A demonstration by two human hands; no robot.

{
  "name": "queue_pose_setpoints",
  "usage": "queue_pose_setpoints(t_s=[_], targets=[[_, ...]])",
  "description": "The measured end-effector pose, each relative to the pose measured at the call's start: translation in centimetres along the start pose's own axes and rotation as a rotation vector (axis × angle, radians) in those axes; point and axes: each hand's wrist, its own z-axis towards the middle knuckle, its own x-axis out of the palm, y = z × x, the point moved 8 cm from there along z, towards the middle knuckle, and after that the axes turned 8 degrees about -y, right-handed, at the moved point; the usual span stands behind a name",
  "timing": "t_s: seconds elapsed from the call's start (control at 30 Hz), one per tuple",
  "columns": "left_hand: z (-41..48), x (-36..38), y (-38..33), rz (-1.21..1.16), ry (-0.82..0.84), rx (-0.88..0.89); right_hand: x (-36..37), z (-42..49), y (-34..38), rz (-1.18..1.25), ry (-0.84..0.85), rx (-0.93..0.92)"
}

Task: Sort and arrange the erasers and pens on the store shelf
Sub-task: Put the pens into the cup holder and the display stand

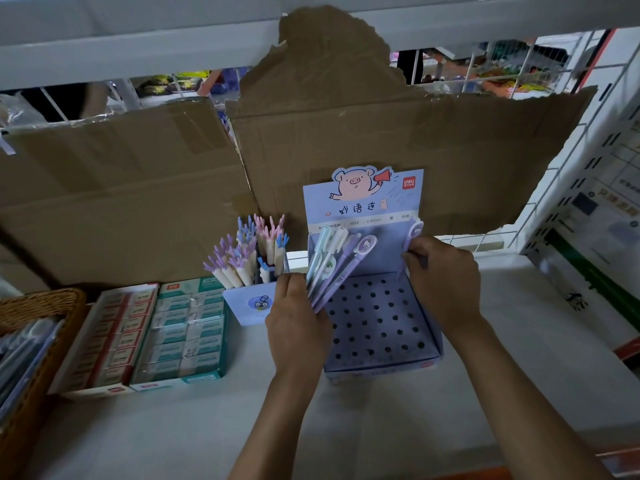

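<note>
Slotting looks to be the step in hand: the person is feeding pens one at a time into the pale purple cardboard display box with a pig-printed header card, and its perforated floor is showing almost every hole vacant. To do this well, the right hand should be keeping the single purple pen with a round charm top upright. Its tip should be lining up over a back-row hole, at about one o'clock of the tray, before any pressing down. A tilted pen would probably be catching the hole's edge and creasing the card. Filling from the back row forward would be leaving the nearer holes reachable. I cannot tell whether the tip is already sitting in a hole.

The right hand is pinching that pen between thumb and curled fingers, just below the charm. The left hand is gripping a fanned bundle of mint, white and purple pens, holding it at ten o'clock of the tray, over the left wall. The hands are working apart, with the tray between them.

Erasers are lying in a red-and-white carton and a green-and-white carton at nine o'clock of the box, on the white shelf board, with neither hand touching them. A blue cup of coral-topped pens is standing between cartons and box.
</note>
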Motion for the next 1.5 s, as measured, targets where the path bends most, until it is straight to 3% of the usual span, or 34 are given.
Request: queue_pose_setpoints(t_s=[0.3,0.4,0.6,0.77,0.87,0.97,1.03,1.17,1.23,1.33,1.5], targets=[[0.0,-0.3,0.1,0.027,-0.004,0.007,1.5,0.1,1.1,-0.302,0.137,0.033],[0.0,-0.4,0.1,0.038,-0.004,-0.004,1.2,0.4,1.8,-0.294,0.148,0.008],[-0.3,-0.3,-0.5,0.058,0.034,0.003,0.7,-0.1,0.7,-0.271,0.278,0.142],[-0.3,-0.5,-0.7,0.086,0.048,0.0,-1.7,0.8,1.6,-0.038,-0.013,0.055],[-0.4,-0.7,-1.0,0.067,0.029,0.005,-1.1,1.0,1.1,0.053,-0.047,-0.007],[-0.5,-1.0,-1.9,-0.128,0.0,0.021,-0.7,1.0,0.7,0.065,-0.057,-0.015],[-0.7,-0.6,-2.5,-0.341,0.084,-0.019,-0.8,1.1,0.9,0.06,-0.067,-0.016],[-1.5,1.6,-2.8,-0.807,0.315,-0.296,-3.1,0.3,1.9,0.202,-0.14,0.078],[-1.9,2.4,-2.7,-1.001,0.368,-0.444,-3.0,-0.8,2.7,0.41,0.007,0.202],[-2.2,3.1,-2.6,-1.132,0.41,-0.574,-0.4,-3.9,4.6,0.662,0.442,0.403],[-1.7,2.8,-2.2,-1.078,0.353,-0.497,0.6,-5.6,4.7,0.625,0.588,0.453]])
